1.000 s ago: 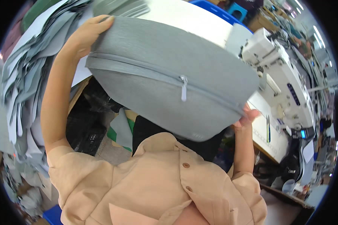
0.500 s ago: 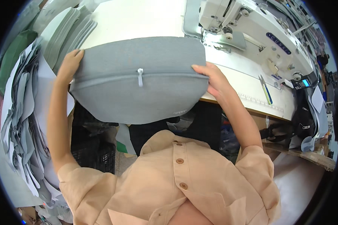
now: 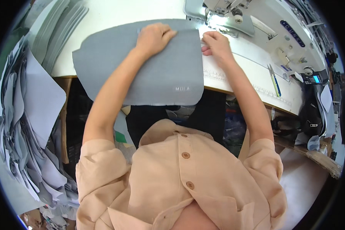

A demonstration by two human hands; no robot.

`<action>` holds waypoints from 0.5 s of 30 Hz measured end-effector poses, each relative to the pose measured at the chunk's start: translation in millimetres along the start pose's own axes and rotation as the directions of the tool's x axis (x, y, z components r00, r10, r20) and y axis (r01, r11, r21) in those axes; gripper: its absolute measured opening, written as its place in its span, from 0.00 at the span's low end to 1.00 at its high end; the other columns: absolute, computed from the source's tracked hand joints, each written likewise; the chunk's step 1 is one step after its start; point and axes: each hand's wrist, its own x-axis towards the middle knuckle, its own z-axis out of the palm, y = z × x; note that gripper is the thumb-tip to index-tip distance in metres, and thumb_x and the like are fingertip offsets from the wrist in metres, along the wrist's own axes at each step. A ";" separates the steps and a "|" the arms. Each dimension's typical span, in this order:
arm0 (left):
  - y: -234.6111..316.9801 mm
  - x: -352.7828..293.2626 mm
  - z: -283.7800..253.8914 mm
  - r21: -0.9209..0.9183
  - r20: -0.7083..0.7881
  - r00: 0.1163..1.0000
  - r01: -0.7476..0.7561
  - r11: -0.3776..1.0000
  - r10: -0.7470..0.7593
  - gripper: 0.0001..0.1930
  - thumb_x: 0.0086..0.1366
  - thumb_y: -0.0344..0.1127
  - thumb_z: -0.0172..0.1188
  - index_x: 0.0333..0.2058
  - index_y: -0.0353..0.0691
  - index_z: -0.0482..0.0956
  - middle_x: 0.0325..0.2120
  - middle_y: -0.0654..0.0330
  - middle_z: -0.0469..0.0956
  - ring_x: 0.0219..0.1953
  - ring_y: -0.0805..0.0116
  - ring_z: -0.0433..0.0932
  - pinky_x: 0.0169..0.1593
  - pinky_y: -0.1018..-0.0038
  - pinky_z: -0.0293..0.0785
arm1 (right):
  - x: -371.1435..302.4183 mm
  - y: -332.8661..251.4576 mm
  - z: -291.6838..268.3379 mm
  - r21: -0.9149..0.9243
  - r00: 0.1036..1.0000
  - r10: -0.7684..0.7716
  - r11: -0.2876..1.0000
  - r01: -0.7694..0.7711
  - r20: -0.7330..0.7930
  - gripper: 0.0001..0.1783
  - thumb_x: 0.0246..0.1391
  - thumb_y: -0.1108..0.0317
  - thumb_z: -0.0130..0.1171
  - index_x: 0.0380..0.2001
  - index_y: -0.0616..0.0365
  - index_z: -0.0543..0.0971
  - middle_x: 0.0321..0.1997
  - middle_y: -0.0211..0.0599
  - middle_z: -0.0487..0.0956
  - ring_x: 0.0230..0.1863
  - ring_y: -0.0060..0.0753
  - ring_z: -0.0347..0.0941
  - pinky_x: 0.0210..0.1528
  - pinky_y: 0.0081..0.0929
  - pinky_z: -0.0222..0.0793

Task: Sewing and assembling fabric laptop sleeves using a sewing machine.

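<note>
A grey fabric panel (image 3: 142,80) with a small light print near its lower right corner lies over the front edge of the white sewing table. My left hand (image 3: 153,40) is on the panel's upper part, fingers bent and gripping the cloth, with the thumb pointing right. The hand covers most of the zipper seen earlier. Just beside the panel's upper right edge, my right hand (image 3: 217,46) has its fingers curled together; whatever they pinch is too small to make out. Close beyond it is the lit needle area of a white sewing machine (image 3: 272,42).
Grey cut pieces (image 3: 61,34) are stacked on the table's left. More pieces (image 3: 30,126) hang in a thick bundle at the left. On the right lie scissors (image 3: 274,80) and a ruler strip (image 3: 272,94) along the table edge. A black bag (image 3: 310,111) hangs beyond.
The panel has moved away from me onto the table, its upper edge nearing the machine. My left hand left the panel's left edge for its upper middle. My right hand moved up toward the needle.
</note>
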 end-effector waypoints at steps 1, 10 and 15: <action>-1.1 9.3 -0.2 0.005 0.021 0.998 0.056 0.998 -0.056 0.15 0.56 0.46 0.52 0.30 0.40 0.78 0.27 0.52 0.76 0.32 0.55 0.74 0.36 0.65 0.69 | -3.9 1.9 -9.7 -0.066 0.998 -0.062 0.996 0.061 -0.002 0.11 0.47 0.68 0.52 0.31 0.66 0.75 0.26 0.35 0.75 0.20 0.22 0.71 0.21 0.18 0.68; -12.8 13.0 1.5 -0.047 0.031 0.999 -0.003 0.999 0.004 0.17 0.56 0.48 0.49 0.31 0.41 0.79 0.31 0.57 0.77 0.35 0.58 0.74 0.39 0.65 0.69 | -57.4 16.5 -33.2 -0.176 0.851 -0.295 0.899 0.401 0.434 0.15 0.44 0.74 0.55 0.39 0.63 0.75 0.38 0.35 0.75 0.34 0.20 0.70 0.40 0.18 0.66; -26.6 29.4 10.8 -0.036 0.049 0.995 -0.081 0.996 0.083 0.17 0.57 0.44 0.48 0.30 0.35 0.76 0.34 0.52 0.76 0.38 0.56 0.74 0.42 0.67 0.68 | -59.7 2.3 -25.4 0.040 0.923 -0.115 0.993 0.107 0.368 0.17 0.46 0.73 0.54 0.42 0.64 0.72 0.39 0.34 0.74 0.35 0.18 0.68 0.39 0.16 0.65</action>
